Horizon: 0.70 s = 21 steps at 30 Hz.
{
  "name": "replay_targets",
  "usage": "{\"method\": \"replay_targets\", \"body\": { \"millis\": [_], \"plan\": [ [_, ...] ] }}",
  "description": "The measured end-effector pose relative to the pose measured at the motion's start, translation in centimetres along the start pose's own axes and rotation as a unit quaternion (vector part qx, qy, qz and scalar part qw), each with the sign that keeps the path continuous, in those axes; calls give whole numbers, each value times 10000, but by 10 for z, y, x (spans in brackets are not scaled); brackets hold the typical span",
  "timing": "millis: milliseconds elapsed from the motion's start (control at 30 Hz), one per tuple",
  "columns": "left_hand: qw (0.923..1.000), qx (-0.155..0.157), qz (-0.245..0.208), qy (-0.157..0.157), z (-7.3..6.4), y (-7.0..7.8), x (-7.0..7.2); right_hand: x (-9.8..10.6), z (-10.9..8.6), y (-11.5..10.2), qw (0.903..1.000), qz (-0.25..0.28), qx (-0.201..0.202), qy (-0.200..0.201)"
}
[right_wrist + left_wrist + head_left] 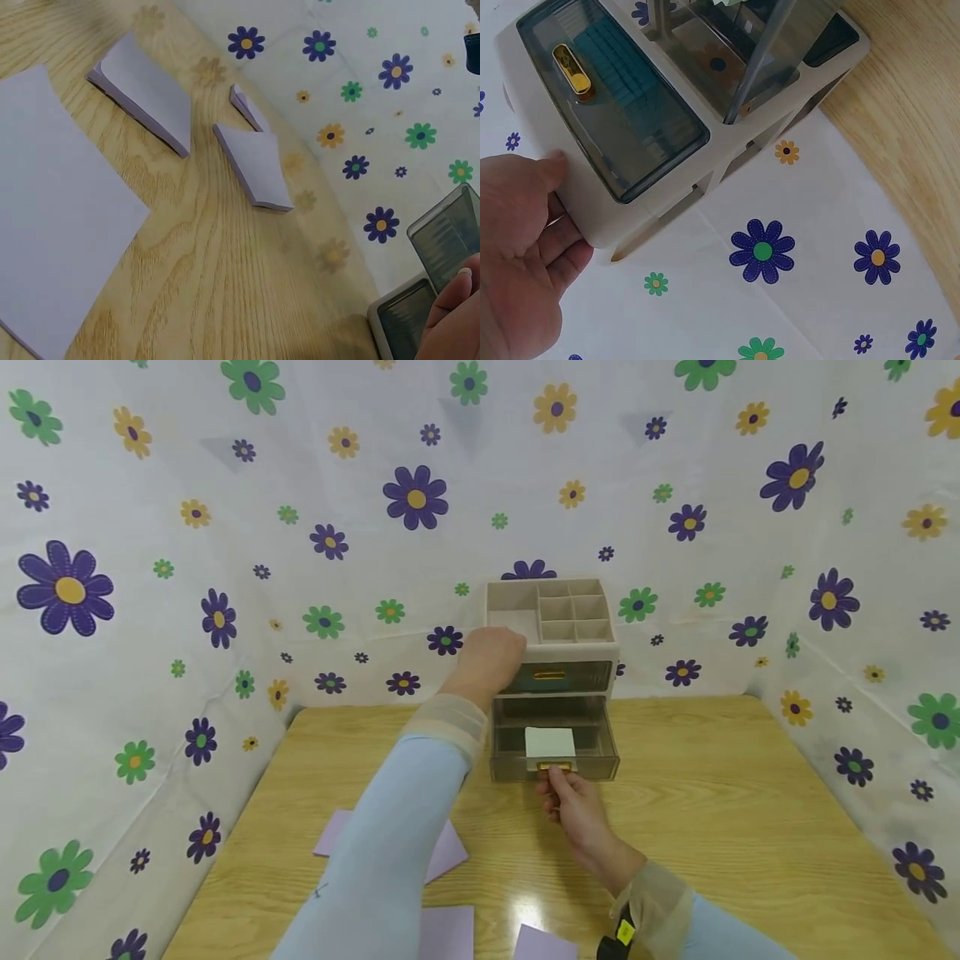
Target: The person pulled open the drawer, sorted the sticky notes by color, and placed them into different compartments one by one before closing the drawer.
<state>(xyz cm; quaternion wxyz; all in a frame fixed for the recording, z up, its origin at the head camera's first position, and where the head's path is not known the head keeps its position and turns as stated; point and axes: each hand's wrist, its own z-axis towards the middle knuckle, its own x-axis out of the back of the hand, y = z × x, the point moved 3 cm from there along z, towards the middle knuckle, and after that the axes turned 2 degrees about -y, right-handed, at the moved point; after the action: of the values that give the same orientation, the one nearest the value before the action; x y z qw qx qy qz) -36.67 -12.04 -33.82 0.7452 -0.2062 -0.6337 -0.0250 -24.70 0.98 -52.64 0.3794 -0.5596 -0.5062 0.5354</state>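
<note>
A white desktop drawer organizer with smoky see-through drawers stands at the back of the table. My left hand grips its top left edge; in the left wrist view the thumb lies on the front face and the fingers curl over the rim. The upper drawer is closed, and something teal shows through its front. Below it, a drawer is pulled out, holding a pale paper stack. My right hand pinches this drawer's gold handle between thumb and fingers.
Several lilac paper pads lie on the wooden table, one pad partly behind the left sleeve and another at the front edge. Divided compartments top the organizer. Flower-patterned cloth encloses the back and sides.
</note>
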Motion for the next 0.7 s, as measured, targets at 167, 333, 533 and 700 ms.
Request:
{"method": "replay_targets", "body": {
  "millis": [167, 333, 533, 700],
  "plan": [
    [9999, 104, -60, -12, 2, 2, 1, 1, 2, -5, 9999, 42, 133, -34],
    [9998, 159, -67, -108, 0, 1, 2, -1, 5, -12, 9999, 62, 115, -105],
    [9998, 154, -92, -119, -1, 2, 2, -2, 13, -16, 9998, 27, -19, -206],
    [9999, 119, -28, -46, -1, 4, 3, -2, 24, -17, 9999, 30, -48, -153]
  ]
}}
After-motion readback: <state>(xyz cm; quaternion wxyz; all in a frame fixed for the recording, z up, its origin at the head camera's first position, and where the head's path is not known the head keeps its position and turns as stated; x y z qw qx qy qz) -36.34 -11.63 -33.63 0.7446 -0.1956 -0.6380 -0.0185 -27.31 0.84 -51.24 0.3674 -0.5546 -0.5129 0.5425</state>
